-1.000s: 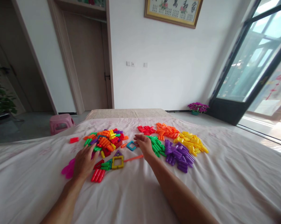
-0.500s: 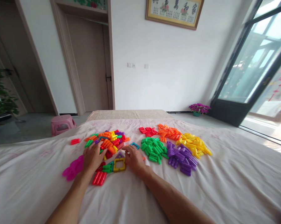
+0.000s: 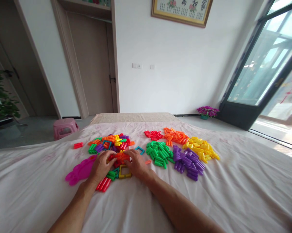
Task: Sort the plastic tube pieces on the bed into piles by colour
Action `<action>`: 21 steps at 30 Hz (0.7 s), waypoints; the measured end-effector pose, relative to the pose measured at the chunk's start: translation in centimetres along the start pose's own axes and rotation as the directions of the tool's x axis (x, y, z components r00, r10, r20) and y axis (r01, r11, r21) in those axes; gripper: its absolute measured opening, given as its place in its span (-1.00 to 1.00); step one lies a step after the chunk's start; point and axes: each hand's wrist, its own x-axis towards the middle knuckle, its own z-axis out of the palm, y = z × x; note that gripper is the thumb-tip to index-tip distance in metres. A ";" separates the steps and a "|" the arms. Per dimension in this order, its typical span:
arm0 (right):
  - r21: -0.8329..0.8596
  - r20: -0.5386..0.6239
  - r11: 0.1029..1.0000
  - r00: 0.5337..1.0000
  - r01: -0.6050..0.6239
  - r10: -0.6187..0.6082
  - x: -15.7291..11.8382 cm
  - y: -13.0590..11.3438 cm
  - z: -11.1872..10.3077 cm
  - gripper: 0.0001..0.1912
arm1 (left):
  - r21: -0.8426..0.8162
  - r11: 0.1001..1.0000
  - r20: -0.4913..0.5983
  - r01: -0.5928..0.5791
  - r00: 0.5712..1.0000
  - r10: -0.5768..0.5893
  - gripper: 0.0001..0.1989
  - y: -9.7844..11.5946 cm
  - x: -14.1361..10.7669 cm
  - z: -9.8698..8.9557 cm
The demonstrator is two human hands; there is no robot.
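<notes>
Several orange plastic toy pieces (image 3: 122, 157) are held between my two hands, at the near side of a mixed pile (image 3: 109, 139) of coloured pieces. My left hand (image 3: 102, 166) curls round their left end, and my right hand (image 3: 136, 164) closes on their right end. Just below lie a yellow square frame (image 3: 124, 176), green pieces (image 3: 111, 175) and red tube-shaped pieces (image 3: 103, 184). A magenta flat shape (image 3: 79, 172) is beside my left wrist. Past my right fingers sits a blue frame (image 3: 143, 149). My fingers cover part of the orange pieces.
To the right are sorted heaps: green (image 3: 157, 153), purple (image 3: 188, 161), yellow (image 3: 201, 148), orange (image 3: 175, 136) and red (image 3: 154, 135). One red piece (image 3: 78, 145) lies apart at the left. A wrinkled pale sheet (image 3: 233, 181) covers the surface. A pink stool (image 3: 65, 127) stands beyond.
My left hand has moved right and nearer to me, bringing orange pieces from the pile to my right hand. More of the magenta shape and a blue frame in the pile now show.
</notes>
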 end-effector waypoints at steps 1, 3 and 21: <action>0.015 -0.013 1.000 1.000 -0.007 0.007 0.0 0.3 0.0 -0.55 | -0.005 1.000 -0.011 0.012 1.000 -0.012 -0.75 -0.1 -0.1 0.0; 0.032 -0.020 0.999 1.000 -0.022 0.023 0.0 0.7 -0.1 -0.50 | 0.008 0.999 -0.065 0.036 0.997 -0.036 -0.73 -0.4 -0.2 -0.4; 0.229 -0.503 0.886 0.730 -0.403 0.462 2.5 9.4 -11.5 -0.63 | 0.459 0.712 -0.166 0.532 0.838 -0.519 -0.61 -4.1 -1.1 -4.9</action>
